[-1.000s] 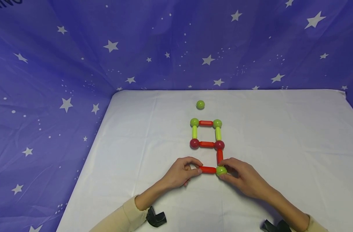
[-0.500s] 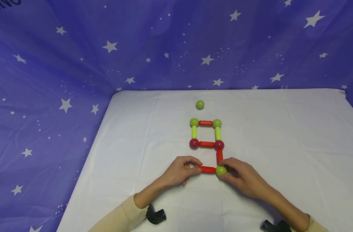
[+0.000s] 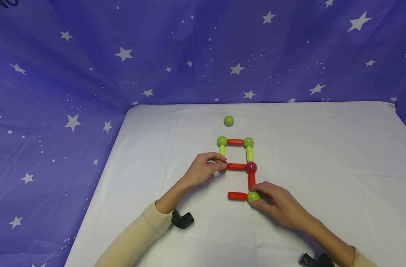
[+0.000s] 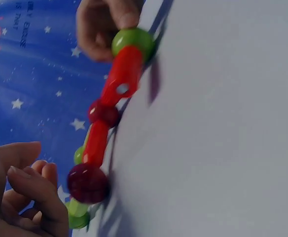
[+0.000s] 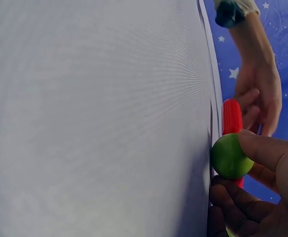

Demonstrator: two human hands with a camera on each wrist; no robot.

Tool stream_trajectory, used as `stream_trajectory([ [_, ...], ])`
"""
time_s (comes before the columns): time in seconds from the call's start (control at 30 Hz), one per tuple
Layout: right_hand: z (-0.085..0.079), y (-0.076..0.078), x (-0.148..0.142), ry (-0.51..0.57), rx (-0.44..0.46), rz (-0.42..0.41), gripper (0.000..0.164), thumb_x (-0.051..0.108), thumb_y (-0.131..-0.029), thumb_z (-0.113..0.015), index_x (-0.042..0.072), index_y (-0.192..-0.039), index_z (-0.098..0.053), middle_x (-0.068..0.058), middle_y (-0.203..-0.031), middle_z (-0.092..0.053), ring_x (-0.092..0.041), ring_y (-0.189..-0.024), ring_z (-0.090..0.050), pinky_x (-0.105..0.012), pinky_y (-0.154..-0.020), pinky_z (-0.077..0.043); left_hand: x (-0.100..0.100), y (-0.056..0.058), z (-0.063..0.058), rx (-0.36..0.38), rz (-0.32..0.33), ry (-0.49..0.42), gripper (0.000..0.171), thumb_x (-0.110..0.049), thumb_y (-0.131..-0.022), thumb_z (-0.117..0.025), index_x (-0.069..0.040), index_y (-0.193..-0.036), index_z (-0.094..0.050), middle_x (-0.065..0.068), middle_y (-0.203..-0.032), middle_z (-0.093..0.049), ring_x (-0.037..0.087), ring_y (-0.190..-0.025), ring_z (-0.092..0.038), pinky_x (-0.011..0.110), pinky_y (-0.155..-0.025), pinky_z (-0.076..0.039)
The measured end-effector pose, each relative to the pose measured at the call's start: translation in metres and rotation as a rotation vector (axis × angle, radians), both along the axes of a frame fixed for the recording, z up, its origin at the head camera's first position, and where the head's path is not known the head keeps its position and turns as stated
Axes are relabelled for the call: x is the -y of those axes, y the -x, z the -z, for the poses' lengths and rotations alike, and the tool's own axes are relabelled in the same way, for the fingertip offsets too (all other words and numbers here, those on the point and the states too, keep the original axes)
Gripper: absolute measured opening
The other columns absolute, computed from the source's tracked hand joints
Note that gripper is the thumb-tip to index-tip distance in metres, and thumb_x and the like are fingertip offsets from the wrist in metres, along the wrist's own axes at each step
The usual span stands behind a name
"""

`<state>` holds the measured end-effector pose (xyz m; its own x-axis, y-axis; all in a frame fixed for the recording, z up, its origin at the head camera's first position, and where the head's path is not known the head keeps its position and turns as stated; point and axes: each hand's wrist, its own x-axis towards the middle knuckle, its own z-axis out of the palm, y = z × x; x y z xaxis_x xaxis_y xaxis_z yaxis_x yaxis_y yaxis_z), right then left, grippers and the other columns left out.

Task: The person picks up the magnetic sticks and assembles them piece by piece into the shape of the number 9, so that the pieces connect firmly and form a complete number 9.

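Note:
A flat frame of magnetic sticks and balls lies on the table. My right hand [image 3: 278, 204] pinches the green ball [image 5: 231, 157] at its near right corner between thumb and fingers. From that ball a red stick [image 3: 237, 195] points left with a free end, and another red stick [image 3: 251, 181] runs up to a dark red ball [image 3: 251, 167]. My left hand [image 3: 204, 170] is at the left dark red ball [image 4: 88, 183], which it covers in the head view. In the left wrist view its thumb and finger stand parted beside that ball.
A loose green ball [image 3: 228, 121] lies beyond the frame on the white tablecloth [image 3: 323, 155]. Two green balls, one of them the upper right ball [image 3: 248, 142], form the frame's far corners. A blue star-patterned curtain [image 3: 189, 48] borders the table behind and at left.
My left hand has let go of the lower red stick's free end and moved away from me to the left dark red ball. My right hand keeps hold of the green ball.

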<state>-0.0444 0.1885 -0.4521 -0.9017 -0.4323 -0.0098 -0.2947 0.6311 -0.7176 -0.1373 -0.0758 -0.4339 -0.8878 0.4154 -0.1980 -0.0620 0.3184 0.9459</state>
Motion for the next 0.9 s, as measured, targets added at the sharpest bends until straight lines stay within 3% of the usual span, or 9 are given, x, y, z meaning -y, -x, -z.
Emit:
stream_trajectory([
  [0.13, 0.0, -0.001, 0.0, -0.001, -0.001, 0.002, 0.031, 0.019, -0.085, -0.079, 0.02, -0.113, -0.066, 0.017, -0.102, -0.062, -0.006, -0.089, -0.057, -0.03, -0.081, -0.053, -0.003, 0.019, -0.003, -0.07, -0.072, -0.045, 0.028, -0.018, -0.093, -0.068, -0.001, -0.115, -0.068, 0.006, -0.093, -0.066, 0.011, -0.045, -0.041, 0.024, -0.042, -0.035],
  [0.3, 0.001, -0.002, 0.0, 0.016, -0.006, -0.009, 0.031, 0.019, -0.085, -0.079, 0.02, -0.114, -0.066, 0.017, -0.103, -0.062, -0.005, -0.091, -0.058, -0.031, -0.083, -0.053, -0.002, 0.046, 0.004, -0.16, -0.166, -0.056, 0.025, -0.014, -0.094, -0.066, 0.0, -0.115, -0.068, 0.007, -0.096, -0.061, 0.009, -0.044, -0.04, 0.023, -0.042, -0.037],
  [0.5, 0.003, -0.004, -0.002, 0.01, -0.036, -0.006, 0.03, 0.02, -0.085, -0.079, 0.02, -0.112, -0.067, 0.018, -0.102, -0.063, -0.004, -0.091, -0.058, -0.031, -0.082, -0.053, 0.0, 0.066, 0.011, -0.172, -0.221, -0.012, 0.029, -0.016, -0.093, -0.067, 0.001, -0.117, -0.067, 0.007, -0.097, -0.063, 0.01, -0.047, -0.043, 0.024, -0.042, -0.037],
  [0.7, 0.003, -0.003, -0.002, 0.007, -0.078, -0.003, 0.031, 0.019, -0.084, -0.08, 0.02, -0.112, -0.067, 0.018, -0.103, -0.063, -0.004, -0.091, -0.058, -0.032, -0.081, -0.054, -0.006, 0.09, 0.016, -0.226, -0.264, 0.024, 0.031, -0.02, -0.092, -0.07, -0.001, -0.116, -0.068, 0.006, -0.095, -0.062, 0.013, -0.066, -0.049, 0.024, -0.053, -0.041],
  [0.9, 0.001, 0.0, 0.0, 0.009, -0.071, -0.018, 0.031, 0.019, -0.084, -0.08, 0.02, -0.112, -0.067, 0.018, -0.103, -0.063, -0.004, -0.091, -0.058, -0.032, -0.081, -0.053, -0.018, 0.116, 0.019, -0.228, -0.293, 0.05, 0.039, -0.023, -0.09, -0.073, -0.004, -0.123, -0.065, 0.007, -0.1, -0.061, 0.017, -0.079, -0.052, 0.026, -0.062, -0.043],
])
